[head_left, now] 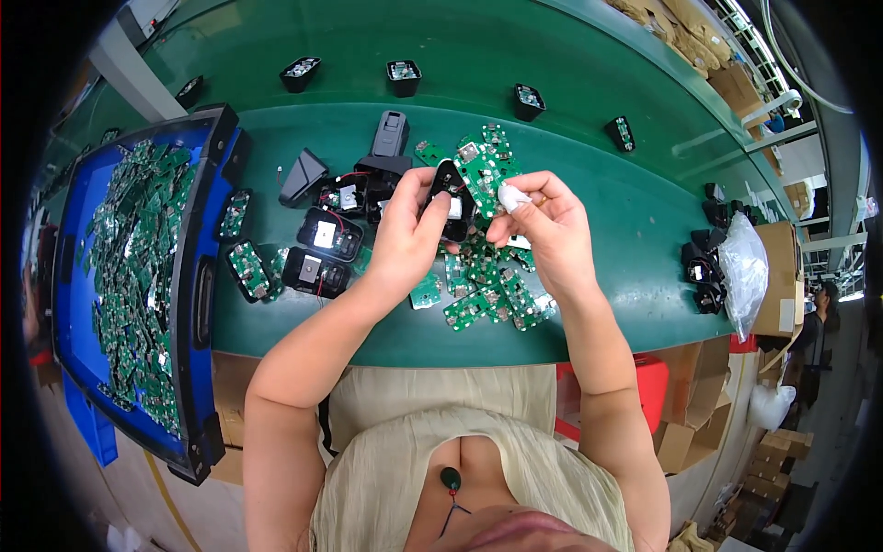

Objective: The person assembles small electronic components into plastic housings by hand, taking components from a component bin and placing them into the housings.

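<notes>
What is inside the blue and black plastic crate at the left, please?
The crate holds a heap of green circuit boards; whatever lies beneath the heap is covered.

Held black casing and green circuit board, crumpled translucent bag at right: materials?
Black casing: likely moulded plastic, smooth with rounded edges. Green circuit board: probably fibreglass laminate; glossy coating, silvery components. Crumpled translucent bag: apparently thin plastic film, shiny creases.

A green counter (pixel 644 276) borders a long green surface (pixel 478 55); cardboard boxes (pixel 774 458) are stacked at right; pale floor (pixel 210 515) shows lower left.
</notes>
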A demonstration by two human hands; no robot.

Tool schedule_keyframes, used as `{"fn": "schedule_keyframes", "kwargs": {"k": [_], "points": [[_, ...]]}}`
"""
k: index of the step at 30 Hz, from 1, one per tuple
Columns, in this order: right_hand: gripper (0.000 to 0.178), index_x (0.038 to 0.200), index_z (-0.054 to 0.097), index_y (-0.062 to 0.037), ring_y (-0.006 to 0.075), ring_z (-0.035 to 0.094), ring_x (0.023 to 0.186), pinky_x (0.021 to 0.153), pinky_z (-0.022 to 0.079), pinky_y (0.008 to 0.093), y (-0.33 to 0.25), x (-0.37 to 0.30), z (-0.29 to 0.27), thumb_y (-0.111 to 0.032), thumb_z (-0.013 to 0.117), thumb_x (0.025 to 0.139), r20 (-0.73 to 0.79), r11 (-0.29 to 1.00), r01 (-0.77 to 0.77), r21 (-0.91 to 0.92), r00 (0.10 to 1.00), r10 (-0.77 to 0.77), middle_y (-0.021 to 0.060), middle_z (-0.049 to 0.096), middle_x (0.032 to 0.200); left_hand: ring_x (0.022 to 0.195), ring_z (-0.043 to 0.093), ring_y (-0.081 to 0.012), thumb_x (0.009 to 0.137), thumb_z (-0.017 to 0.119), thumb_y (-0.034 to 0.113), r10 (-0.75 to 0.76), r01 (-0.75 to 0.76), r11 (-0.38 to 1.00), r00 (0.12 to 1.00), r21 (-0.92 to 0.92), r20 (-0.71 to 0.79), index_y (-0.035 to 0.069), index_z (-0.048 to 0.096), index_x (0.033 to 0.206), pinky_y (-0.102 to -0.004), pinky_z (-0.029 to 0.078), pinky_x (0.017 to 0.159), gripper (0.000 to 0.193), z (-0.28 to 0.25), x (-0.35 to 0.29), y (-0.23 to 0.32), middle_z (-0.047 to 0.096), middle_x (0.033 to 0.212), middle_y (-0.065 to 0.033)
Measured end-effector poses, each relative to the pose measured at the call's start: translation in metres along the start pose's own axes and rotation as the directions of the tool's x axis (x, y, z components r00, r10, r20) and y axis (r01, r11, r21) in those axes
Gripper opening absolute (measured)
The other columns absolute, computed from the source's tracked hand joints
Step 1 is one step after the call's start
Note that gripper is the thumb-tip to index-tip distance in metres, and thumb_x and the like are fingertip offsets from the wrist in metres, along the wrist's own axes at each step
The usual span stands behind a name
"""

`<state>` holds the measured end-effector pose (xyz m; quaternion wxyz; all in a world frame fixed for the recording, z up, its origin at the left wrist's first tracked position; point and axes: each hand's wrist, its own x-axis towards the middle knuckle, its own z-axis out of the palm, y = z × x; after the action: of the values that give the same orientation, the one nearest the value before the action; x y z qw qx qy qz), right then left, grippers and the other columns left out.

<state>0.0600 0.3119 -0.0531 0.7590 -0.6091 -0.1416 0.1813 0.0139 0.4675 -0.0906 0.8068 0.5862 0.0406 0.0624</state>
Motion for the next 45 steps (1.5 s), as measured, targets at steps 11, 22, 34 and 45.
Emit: {"fn": "schedule_keyframes", "kwargs": {"k": [11, 22, 34, 45], "points": [[0.014, 0.096, 0.05, 0.0006, 0.0139, 0.06, 0.06, 0.052, 0.05, 0.024, 0.014, -0.003, -0.004, -0.001, 0.055, 0.083, 0.028, 0.992, -0.06, -0.115, 0.998, 0.064, 0.0084, 0.058, 0.079, 0.085, 0.055, -0.0097, 0.088, 0.052, 0.009, -0.058, 0.058, 0.998, 0.998, 0.006, 0.038, 0.001, 0.043, 0.123, -0.0224, 0.048, 0.058, 0.037, 0.005, -0.006, 0.011, 0.055, 0.103, -0.0053], [0.014, 0.084, 0.062, -0.0045, 0.0198, 0.054, 0.072, 0.06, 0.044, 0.0288, 0.027, 0.001, 0.006, -0.004, 0.065, 0.071, 0.221, 0.464, 0.626, -0.627, 0.714, -0.665, 0.0082, 0.053, 0.082, 0.085, 0.055, -0.0104, 0.084, 0.054, 0.006, -0.055, 0.069, 0.941, 0.997, 0.331, -0.051, 0.002, 0.052, 0.116, -0.0233, 0.045, 0.067, 0.033, 0.004, -0.012, 0.02, 0.058, 0.096, -0.0049], [0.014, 0.085, 0.052, -0.0041, 0.0221, 0.052, 0.067, 0.055, 0.042, 0.0304, 0.018, 0.005, 0.006, -0.004, 0.059, 0.072, 0.343, 0.221, 0.551, -0.805, 0.736, -0.584, 0.0086, 0.05, 0.08, 0.069, 0.055, -0.0155, 0.074, 0.058, 0.0, 0.457, -0.388, 0.796, 0.888, 0.465, -0.042, 0.012, 0.065, 0.096, -0.0245, 0.046, 0.058, 0.027, 0.005, -0.009, 0.015, 0.055, 0.09, -0.0067], [0.024, 0.083, 0.052, -0.0073, 0.0227, 0.053, 0.071, 0.058, 0.043, 0.0337, 0.006, 0.001, -0.002, -0.006, 0.064, 0.062, 0.506, -0.015, 0.549, -0.835, 0.758, -0.412, 0.0049, 0.05, 0.081, 0.06, 0.055, -0.0149, 0.074, 0.068, 0.009, 0.491, -0.412, 0.65, 0.869, 0.639, 0.06, 0.013, 0.063, 0.086, -0.0261, 0.045, 0.05, 0.013, 0.007, -0.011, 0.004, 0.051, 0.097, -0.0049]]}}
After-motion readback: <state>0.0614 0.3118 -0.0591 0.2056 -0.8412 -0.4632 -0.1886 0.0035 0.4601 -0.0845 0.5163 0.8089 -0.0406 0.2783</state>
